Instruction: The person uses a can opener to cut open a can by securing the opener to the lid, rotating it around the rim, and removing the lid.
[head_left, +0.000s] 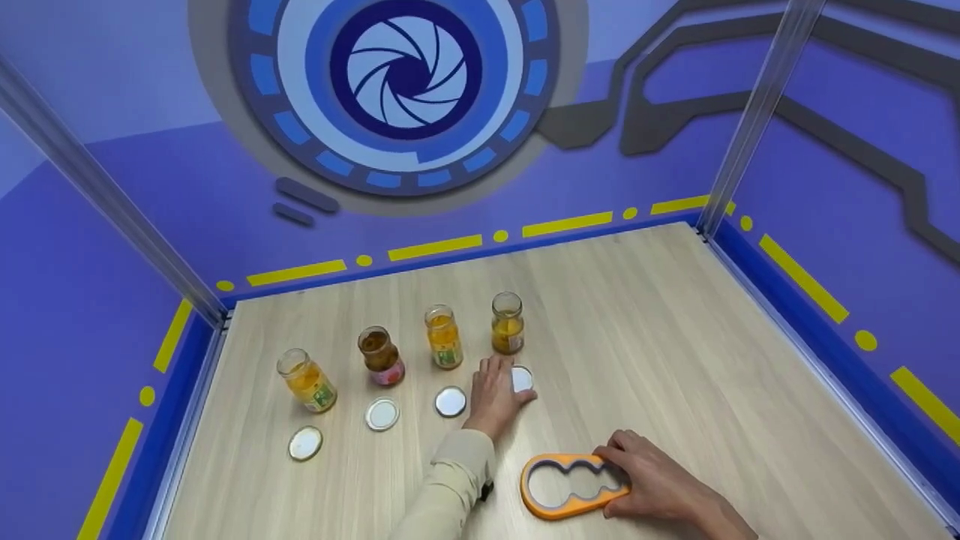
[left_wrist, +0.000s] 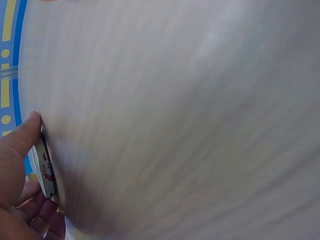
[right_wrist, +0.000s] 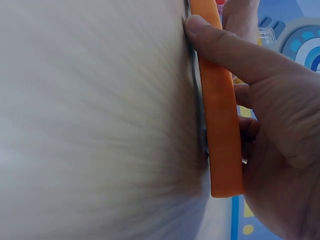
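My left hand (head_left: 495, 397) pinches a white jar lid (head_left: 521, 379) by its edge, low over the table in front of the rightmost open jar (head_left: 508, 324). In the left wrist view the lid's printed rim (left_wrist: 46, 170) shows between thumb and fingers. Nearer the front, my right hand (head_left: 652, 476) grips one end of an orange jar opener (head_left: 547, 511) with a grey scalloped inner edge. The opener's orange side (right_wrist: 220, 125) shows in the right wrist view, close to the tabletop, with the thumb laid along it.
Three more open glass jars stand leftward: one with yellow contents (head_left: 445, 337), a brownish one (head_left: 382, 358) and another yellow one (head_left: 308, 381). Loose lids lie before them: one lid (head_left: 451, 401), a second lid (head_left: 382, 413), a third lid (head_left: 305, 443). Blue-purple walls (head_left: 600, 172) bound the wooden table (head_left: 750, 390).
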